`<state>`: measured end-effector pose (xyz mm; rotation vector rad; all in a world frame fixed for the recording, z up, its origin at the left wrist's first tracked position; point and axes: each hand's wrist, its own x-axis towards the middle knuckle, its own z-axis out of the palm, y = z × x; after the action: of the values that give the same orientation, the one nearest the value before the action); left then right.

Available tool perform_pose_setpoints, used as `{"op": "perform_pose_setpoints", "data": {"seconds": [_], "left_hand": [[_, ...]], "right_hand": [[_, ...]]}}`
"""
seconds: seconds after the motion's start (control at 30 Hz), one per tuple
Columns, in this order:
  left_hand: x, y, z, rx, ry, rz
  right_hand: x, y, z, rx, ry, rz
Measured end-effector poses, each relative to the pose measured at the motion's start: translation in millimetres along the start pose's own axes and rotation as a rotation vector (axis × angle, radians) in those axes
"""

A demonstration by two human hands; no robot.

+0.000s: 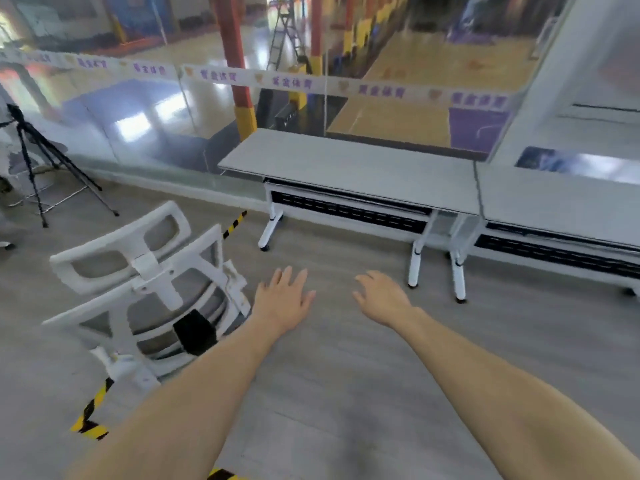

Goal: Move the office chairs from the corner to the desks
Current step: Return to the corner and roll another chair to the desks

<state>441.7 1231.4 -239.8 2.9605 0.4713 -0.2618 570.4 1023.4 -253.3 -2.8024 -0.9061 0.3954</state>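
Hands out front, both empty: left hand (284,300) flat with fingers spread, right hand (380,295) loosely relaxed. White mesh office chair (145,282) sits just left of them, well apart from the grey desks (349,168) by the glass wall.

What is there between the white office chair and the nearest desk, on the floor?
In the head view, only bare grey floor separates the office chair from the nearest desk, apart from a short strip of yellow-black tape. Nothing blocks the way.

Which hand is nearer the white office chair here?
Left. The left hand hovers open just right of the white office chair, not touching it; the right hand is farther right, over bare floor.
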Motion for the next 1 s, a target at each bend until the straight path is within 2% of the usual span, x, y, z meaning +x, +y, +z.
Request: {"op": "perform_pose_setpoints", "data": {"seconds": [0.2,0.53,0.73,1.0], "left_hand": [[15,207,0,0.057,-0.038,0.302],[-34,627,31,0.114,-0.006,0.787],[-82,830,38,0.144,0.015,1.021],[-92,1079,63,0.141,0.036,1.225]], "right_hand": [[-124,176,-31,0.055,0.070,0.282],[-400,482,-72,0.103,0.267,0.687],[-540,615,-86,0.137,0.363,0.912],[-654,791,-123,0.139,0.488,1.149]]}}
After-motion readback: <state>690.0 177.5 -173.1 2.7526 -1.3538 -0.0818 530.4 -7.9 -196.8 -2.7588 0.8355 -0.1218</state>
